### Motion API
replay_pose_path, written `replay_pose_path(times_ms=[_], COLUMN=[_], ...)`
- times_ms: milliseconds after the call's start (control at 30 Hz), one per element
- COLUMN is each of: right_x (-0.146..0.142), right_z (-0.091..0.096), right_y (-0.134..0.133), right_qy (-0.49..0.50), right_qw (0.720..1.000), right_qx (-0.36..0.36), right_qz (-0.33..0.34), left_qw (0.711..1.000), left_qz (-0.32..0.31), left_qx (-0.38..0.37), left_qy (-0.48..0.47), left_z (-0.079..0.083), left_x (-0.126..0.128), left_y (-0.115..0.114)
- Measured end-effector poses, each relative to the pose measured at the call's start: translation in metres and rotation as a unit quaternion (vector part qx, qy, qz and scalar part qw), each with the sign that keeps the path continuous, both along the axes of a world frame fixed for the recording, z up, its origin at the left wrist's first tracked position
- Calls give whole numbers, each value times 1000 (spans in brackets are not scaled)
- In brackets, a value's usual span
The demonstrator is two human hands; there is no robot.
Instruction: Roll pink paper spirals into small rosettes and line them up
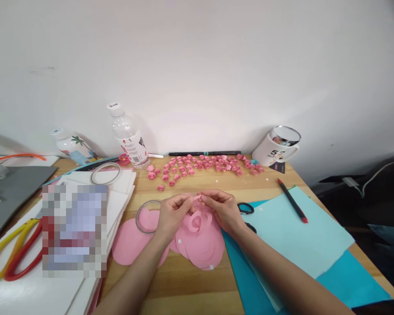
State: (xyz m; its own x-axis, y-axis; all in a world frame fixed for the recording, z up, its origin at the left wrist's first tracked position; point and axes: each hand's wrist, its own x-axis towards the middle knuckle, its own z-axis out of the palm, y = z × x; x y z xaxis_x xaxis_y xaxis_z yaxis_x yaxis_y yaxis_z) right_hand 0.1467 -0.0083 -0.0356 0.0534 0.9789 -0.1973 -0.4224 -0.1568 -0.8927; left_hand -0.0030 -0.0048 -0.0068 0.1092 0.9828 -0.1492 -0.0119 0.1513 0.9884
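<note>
My left hand and my right hand meet over the middle of the wooden table. Both are closed in a pinch on one pink paper spiral strip, whose coil hangs down between them. Under the hands lie flat pink paper circles, overlapping. A clear tape ring rests on a pink circle just left of my left hand. Black-handled scissors lie just right of my right hand. Many small pink paper roses are spread along the back of the table.
Light and darker blue paper sheets cover the right side, with a red pen on them. A white mug stands back right, two plastic bottles back left. White sheets, another ring and red and yellow tubes lie left.
</note>
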Motion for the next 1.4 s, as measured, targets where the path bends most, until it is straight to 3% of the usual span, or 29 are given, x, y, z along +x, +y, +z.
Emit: replay_pose_path(times_ms=[300, 533, 733, 1067, 1400], right_x=[-1, 0, 0, 1, 1], right_z=[1, 3, 0, 0, -2], right_y=[-1, -1, 0, 1, 0], right_qy=[-13, -29, -9, -24, -6], right_qw=[1000, 999, 1000, 999, 1000], right_qx=[0, 8, 5, 13, 5], right_qz=[-25, 19, 6, -22, 15], left_qw=[1000, 998, 998, 995, 990], left_qz=[-21, -12, -4, -25, -26], left_qx=[-4, -12, -28, -52, -60], left_qy=[-10, -55, -52, -80, -125], left_z=[0, -4, -10, -2, -4], left_x=[-1, -2, -2, 0, -1], left_y=[0, 3, 2, 1, 1])
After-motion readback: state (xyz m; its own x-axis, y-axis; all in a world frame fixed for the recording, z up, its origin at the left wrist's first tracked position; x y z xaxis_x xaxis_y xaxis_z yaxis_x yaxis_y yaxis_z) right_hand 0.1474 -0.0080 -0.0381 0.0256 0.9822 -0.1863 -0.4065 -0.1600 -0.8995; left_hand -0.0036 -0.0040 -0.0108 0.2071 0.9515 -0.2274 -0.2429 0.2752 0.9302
